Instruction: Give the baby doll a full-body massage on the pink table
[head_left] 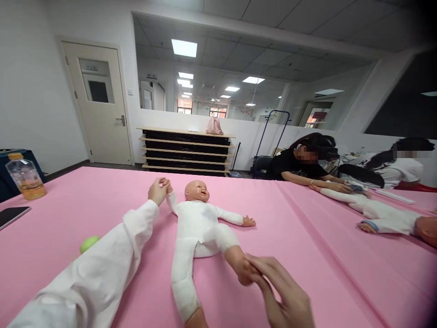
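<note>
Baby doll [195, 218] is on its back on the pink-covered bench [307, 269], head pointing away from the camera. Left hand [157, 191] has its fingers closed round 1 of the doll's little hands, with that arm up near the head. Right hand [287, 294] is kinda blurry, but it's got the foot of the bent leg pinched in its fingers; the other leg lies pretty straight towards the camera. The doll's free arm just sticks out sideways. There's a green round thing [89, 243] peeking out by the left sleeve [92, 273], plus a bottle [27, 180] with some amber drink and a phone [13, 216] at the far left. Over on the right, a co-worker [300, 168] in black leans in by the legs of a 2nd doll [382, 212].
</note>
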`<state>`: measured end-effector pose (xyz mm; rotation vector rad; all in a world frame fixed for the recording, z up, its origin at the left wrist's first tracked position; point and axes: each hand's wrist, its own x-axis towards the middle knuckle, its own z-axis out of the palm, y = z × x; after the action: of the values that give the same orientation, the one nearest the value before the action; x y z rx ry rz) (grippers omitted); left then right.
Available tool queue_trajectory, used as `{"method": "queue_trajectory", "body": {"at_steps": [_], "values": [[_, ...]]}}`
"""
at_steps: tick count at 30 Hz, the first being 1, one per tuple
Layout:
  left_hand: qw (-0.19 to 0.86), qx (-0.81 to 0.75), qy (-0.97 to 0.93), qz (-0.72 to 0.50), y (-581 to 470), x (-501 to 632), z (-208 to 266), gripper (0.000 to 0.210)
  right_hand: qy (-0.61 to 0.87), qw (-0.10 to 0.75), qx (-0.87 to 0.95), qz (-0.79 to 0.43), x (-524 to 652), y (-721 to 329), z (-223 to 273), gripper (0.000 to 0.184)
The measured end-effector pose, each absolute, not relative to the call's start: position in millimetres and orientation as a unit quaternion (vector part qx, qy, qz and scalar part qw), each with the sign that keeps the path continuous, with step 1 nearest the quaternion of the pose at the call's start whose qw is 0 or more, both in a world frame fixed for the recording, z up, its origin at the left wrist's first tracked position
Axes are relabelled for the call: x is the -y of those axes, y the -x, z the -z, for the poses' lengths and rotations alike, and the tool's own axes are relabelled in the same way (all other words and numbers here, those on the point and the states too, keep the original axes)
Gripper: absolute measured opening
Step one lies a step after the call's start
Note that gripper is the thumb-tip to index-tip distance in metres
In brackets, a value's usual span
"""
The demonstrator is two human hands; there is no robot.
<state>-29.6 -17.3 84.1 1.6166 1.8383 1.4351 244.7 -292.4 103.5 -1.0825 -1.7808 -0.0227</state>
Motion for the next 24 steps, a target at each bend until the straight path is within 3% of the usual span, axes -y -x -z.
{"method": "queue_trajectory", "body": {"at_steps": [5, 10, 13, 16, 20, 24], "values": [[0.093, -0.485, -0.757, -0.429, -29.5, 25.6, -111.7, 0.031, 0.365, 0.439, 0.817, 0.084, 251.9, -163.8, -89.4, 0.026], [0.049, -0.352, -0.875, -0.328, -76.4, 31.2, -93.1, 0.01, 0.352, 0.334, 0.853, 0.192, 231.5, -114.7, -39.4, 0.025], [0.04, -0.332, -0.891, -0.307, -87.8, 30.8, -81.4, 0.007, 0.342, 0.312, 0.866, 0.188, 226.2, -113.5, -36.3, 0.022], [0.034, -0.373, -0.861, -0.345, -79.1, 28.4, -82.7, 0.009, 0.344, 0.355, 0.863, 0.105, 230.4, -130.9, -57.0, 0.024], [0.028, -0.507, -0.734, -0.451, -35.5, 26.5, -87.1, 0.034, 0.379, 0.48, 0.791, -0.002, 259.9, -180.7, -83.2, 0.029], [0.043, -0.648, -0.58, -0.491, 20.4, 32.8, -63.2, 0.036, 0.426, 0.512, 0.744, -0.048, 311.2, -235.9, -67.5, 0.034]]}}
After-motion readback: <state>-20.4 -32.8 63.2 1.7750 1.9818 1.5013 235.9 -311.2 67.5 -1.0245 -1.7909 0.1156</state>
